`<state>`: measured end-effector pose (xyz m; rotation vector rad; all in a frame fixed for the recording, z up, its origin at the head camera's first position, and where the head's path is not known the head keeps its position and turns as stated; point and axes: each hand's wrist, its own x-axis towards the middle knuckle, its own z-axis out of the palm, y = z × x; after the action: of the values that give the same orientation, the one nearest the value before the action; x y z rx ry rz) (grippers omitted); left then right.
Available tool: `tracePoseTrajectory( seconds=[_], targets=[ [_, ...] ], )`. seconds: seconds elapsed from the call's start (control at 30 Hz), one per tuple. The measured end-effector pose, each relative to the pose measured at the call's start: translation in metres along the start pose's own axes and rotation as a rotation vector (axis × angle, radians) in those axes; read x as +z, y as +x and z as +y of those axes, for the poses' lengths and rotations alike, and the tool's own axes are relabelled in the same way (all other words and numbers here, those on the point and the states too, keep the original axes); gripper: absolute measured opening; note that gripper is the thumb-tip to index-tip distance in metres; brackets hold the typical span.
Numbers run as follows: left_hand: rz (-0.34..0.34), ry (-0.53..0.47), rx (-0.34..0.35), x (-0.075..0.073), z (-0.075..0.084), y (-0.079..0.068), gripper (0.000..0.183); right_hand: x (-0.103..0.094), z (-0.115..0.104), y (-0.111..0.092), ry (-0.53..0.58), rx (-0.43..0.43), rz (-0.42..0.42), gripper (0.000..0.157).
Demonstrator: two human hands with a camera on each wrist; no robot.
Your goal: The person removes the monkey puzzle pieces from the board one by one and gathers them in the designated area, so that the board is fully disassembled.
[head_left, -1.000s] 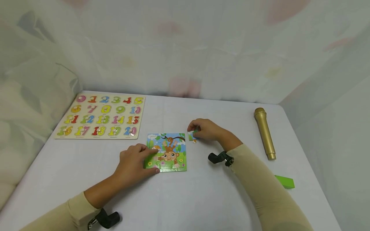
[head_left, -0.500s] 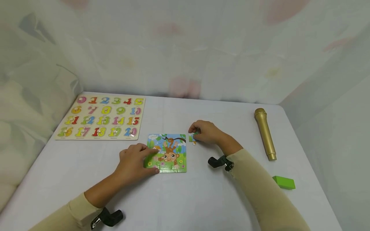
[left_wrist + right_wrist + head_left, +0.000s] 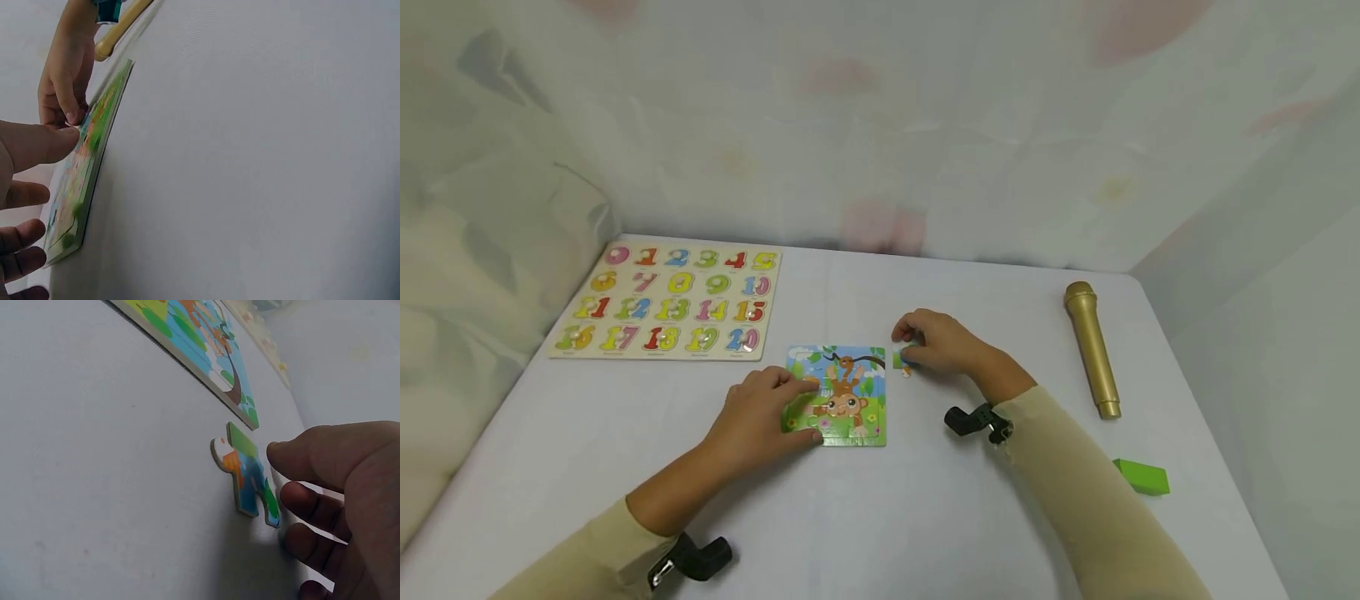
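Note:
A square jigsaw puzzle with a monkey picture lies flat in the middle of the table. My left hand rests at its left edge, thumb and forefinger reaching over the board. Just right of the puzzle is a loose jigsaw piece in green and blue, with an orange and white tab. My right hand is over this piece, partly covering it in the head view. In the right wrist view the thumb and bent fingers stand beside the piece's edge, with a narrow gap showing.
A wooden number puzzle board lies at the back left. Toward the right are a gold toy microphone and a green block, the block close by the right sleeve. A curtain hangs behind the table.
The view has shifted slightly. My left hand has slid a little to the right over the puzzle's edge. My right hand stays at the loose piece, which has barely moved.

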<state>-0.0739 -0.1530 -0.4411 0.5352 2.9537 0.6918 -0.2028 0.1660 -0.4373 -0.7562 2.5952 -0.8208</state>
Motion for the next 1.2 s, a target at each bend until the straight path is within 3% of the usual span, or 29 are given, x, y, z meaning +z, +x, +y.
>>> tracePoseTrajectory(
  seconds=[0.27, 0.57, 0.9, 1.2],
  targets=[
    [0.008, -0.031, 0.046, 0.005, 0.004, 0.009, 0.058, -0.007, -0.009, 0.012, 0.028, -0.039, -0.014, 0.024],
    [-0.027, -0.058, 0.034, 0.009, 0.004, 0.018, 0.057, -0.007, -0.030, 0.027, 0.098, -0.118, -0.087, 0.024],
    [-0.010, -0.021, 0.038, 0.012, 0.006, 0.017, 0.057, 0.011, -0.052, 0.054, 0.116, -0.146, -0.205, 0.032],
    [-0.005, -0.035, 0.017, 0.011, 0.007, 0.017, 0.059, 0.025, -0.068, 0.064, 0.162, -0.094, -0.313, 0.037]
  ],
)
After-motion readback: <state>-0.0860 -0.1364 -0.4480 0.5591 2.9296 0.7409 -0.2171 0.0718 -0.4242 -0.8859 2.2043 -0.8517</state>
